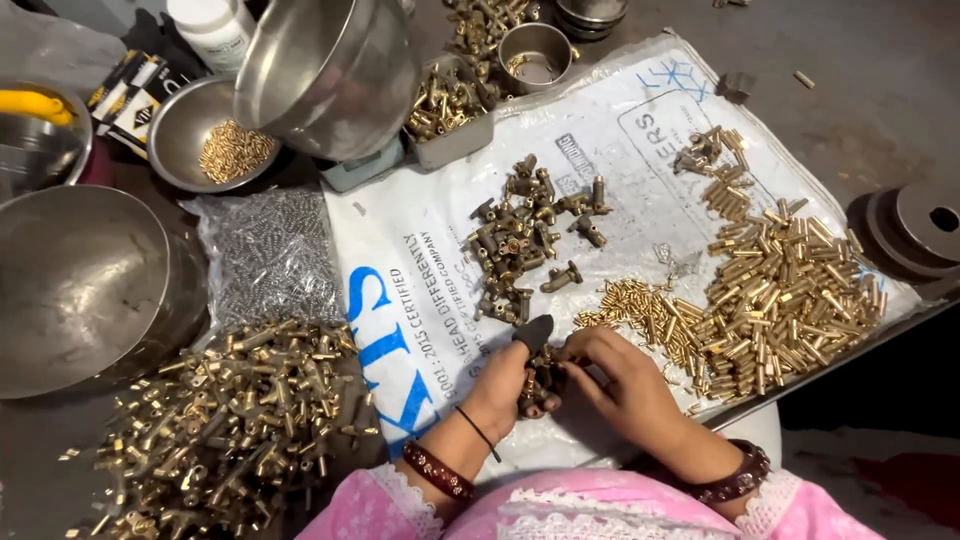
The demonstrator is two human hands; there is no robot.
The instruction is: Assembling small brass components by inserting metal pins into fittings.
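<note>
Left hand (pixel 500 385): curling closed around a cluster of dark brass fittings (pixel 540 380).
Right hand (pixel 620 375): fingers pinching at the same cluster, touching it.
Loose dark fittings (pixel 520 245): lying just beyond both hands, on the printed white sack (pixel 420 250).

White printed sack (pixel 640 140), perhaps 1 striped packet (pixel 130 95).

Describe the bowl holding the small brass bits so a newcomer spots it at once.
Start at the white printed sack spread on the floor. Beyond its top left corner sits a small steel bowl, half under a tilted steel pot. Only this bowl holds a little heap of tiny golden pieces.
</note>
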